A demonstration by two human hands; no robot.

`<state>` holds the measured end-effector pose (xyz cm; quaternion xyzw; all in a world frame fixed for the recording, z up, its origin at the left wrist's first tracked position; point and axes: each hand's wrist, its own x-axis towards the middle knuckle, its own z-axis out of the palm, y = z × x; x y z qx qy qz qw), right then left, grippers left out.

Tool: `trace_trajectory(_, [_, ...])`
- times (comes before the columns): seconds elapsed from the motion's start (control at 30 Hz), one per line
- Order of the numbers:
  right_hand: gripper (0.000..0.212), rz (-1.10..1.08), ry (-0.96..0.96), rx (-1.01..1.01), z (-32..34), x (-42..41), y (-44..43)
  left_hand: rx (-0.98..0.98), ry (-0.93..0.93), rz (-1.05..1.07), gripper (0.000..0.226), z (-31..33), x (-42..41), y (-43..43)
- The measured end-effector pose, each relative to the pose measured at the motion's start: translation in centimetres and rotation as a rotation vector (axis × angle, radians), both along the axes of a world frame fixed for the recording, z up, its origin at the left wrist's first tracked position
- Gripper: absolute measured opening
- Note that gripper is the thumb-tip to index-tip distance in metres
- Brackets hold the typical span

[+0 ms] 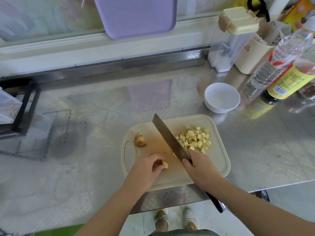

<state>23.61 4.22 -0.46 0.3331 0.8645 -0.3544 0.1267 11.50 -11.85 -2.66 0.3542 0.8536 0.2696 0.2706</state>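
Fingers of the left hand (146,167) were curled round a small pale chunk (165,165), pinning it to the near-left part of the cream cutting board (219,160). The right hand (199,167) was clamped on the cleaver (170,138) where blade meets handle. The blade ran diagonally away across the board with its edge down, and the black handle end stuck out past the wrist, over the counter's front edge. Just right of the blade lay a heap of diced pieces (194,139), touching one another. Well apart from them, by the board's oval grip hole, sat a skin-on offcut (140,142).

The board rested on a patterned stainless-steel counter (102,116) near its front edge. Behind it stood a white bowl (221,97). Farther right were a clear bottle (272,65) with a red-and-white label and a dark sauce bottle (288,80) with a yellow label. A cream-lidded clear container (233,40) stood at the back ledge, and a lilac tray (136,16) leaned upright against the window. A black rack (25,103) stood at the left edge. Below the counter, sandalled feet (162,218) stood on a pale floor.

The left fingers covered most of the chunk. Whether the food was apple or potato was hard to make out. The frame cut off the rack and the bottles at the right.
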Motion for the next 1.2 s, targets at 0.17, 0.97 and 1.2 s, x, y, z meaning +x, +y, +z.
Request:
trace_trajectory(0.17, [0.019,-0.021,0.034,0.006,0.3,0.1,0.3,0.142,0.164,0.095,0.012,-0.3,0.5,0.6])
trace_trajectory(0.97, [0.013,0.059,-0.011,-0.023,-0.5,0.4,-2.4,0.246,0.255,0.06,0.01,-1.5,1.4,0.7])
trace_trajectory(1.2, [0.016,0.062,-0.046,-0.026,-0.7,-1.3,-2.2,0.26,0.267,0.053,0.01,-1.7,1.1,0.6])
